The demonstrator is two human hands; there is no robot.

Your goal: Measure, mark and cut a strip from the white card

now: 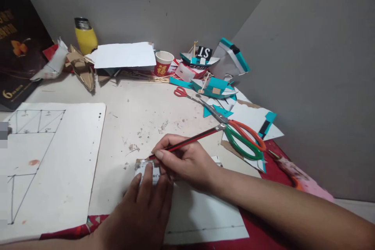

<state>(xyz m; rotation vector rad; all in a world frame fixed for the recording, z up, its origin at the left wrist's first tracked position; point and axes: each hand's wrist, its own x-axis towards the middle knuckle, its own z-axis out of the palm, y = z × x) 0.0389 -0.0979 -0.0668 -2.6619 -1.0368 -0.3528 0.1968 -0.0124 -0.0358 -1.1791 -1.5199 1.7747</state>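
Observation:
Pinched in my right hand (187,160) is a red-and-black striped pencil (195,137), slanting up to the right. Its tip meets the upper edge of a small whitish printed piece (148,172), which looks like card. My left hand (143,207) lies over that piece, fingers stretched out and pressing it down on the table; most of its lower part is hidden. A white sheet (202,215) with a pencilled line along its bottom lies under and beside my hands.
Left is a large white board (67,187) with drawn triangles. Right lie green-and-orange-handled scissors (246,140) and red-handled scissors (181,91). Along the back stand a yellow bottle (85,39), a red paper cup (163,64), paper boats (215,86) and a dark box (20,47).

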